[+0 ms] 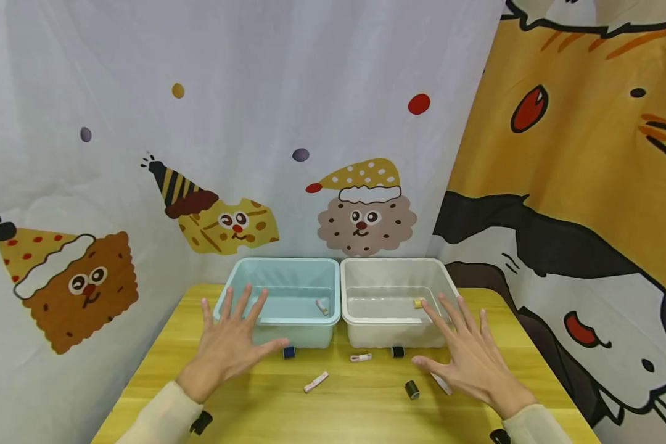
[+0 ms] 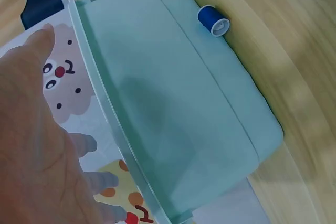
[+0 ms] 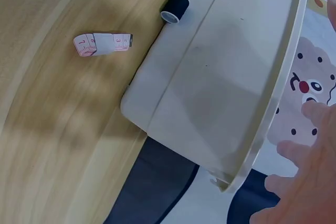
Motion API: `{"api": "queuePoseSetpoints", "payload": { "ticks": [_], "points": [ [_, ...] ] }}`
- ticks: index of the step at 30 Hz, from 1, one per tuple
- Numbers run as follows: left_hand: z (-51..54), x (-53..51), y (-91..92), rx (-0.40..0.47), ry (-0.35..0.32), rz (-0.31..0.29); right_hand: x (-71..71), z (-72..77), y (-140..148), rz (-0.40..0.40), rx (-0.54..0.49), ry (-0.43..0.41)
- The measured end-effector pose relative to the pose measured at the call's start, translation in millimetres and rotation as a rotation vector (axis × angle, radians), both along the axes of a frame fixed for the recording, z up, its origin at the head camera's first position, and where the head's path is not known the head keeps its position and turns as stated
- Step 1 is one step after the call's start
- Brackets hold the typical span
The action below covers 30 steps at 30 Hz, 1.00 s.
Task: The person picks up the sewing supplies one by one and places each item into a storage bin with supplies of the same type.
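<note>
My left hand [image 1: 230, 345] hovers, fingers spread, before the light blue bin [image 1: 296, 333]; it holds nothing. Fingers also spread, my right hand [image 1: 472, 354] is held over the table in front of the cream bin [image 1: 391, 335]. A small folded tape measure [image 1: 322, 307] lies inside the blue bin, and a yellow thread spool [image 1: 419, 303] inside the cream one. Near the bins' fronts are a blue thread spool [image 2: 213, 21] and a black thread spool [image 3: 175, 8]. A folded tape measure [image 1: 441, 383] is partly hidden by my right hand; a dark green thread spool [image 1: 412, 390] lies left of it.
Two more folded tape measures lie on the wooden table [image 1: 355, 419], one near the bins [image 1: 361, 357] and one closer to me [image 1: 316, 382]. The bins stand side by side at the back, against a cartoon-printed curtain [image 1: 244, 123]. Another printed cloth [image 1: 588, 185] hangs at right.
</note>
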<state>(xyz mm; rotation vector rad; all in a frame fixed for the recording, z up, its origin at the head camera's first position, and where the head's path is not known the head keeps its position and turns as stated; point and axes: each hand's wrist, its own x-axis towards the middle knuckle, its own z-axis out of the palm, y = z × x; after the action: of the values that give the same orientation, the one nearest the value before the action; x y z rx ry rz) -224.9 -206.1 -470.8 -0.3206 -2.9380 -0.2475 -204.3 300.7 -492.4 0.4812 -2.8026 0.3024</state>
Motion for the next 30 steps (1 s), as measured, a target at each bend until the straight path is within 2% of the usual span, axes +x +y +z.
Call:
{"api": "queuePoseSetpoints", "payload": {
  "ticks": [11, 18, 30],
  "points": [
    [0.1, -5.0, -5.9, 0.03, -0.003, 0.022, 3.7, -8.0, 8, 0.048, 0.001, 0.172],
    [-3.2, -8.7, -14.6, 0.042, -0.023, 0.04, 10.0, -12.7, 17, 0.047, -0.002, 0.199],
    [-13.3, -23.7, -34.5, 0.075, -0.044, 0.076, 14.5, -23.9, 32, 0.105, -0.031, 0.28]
  ]
}}
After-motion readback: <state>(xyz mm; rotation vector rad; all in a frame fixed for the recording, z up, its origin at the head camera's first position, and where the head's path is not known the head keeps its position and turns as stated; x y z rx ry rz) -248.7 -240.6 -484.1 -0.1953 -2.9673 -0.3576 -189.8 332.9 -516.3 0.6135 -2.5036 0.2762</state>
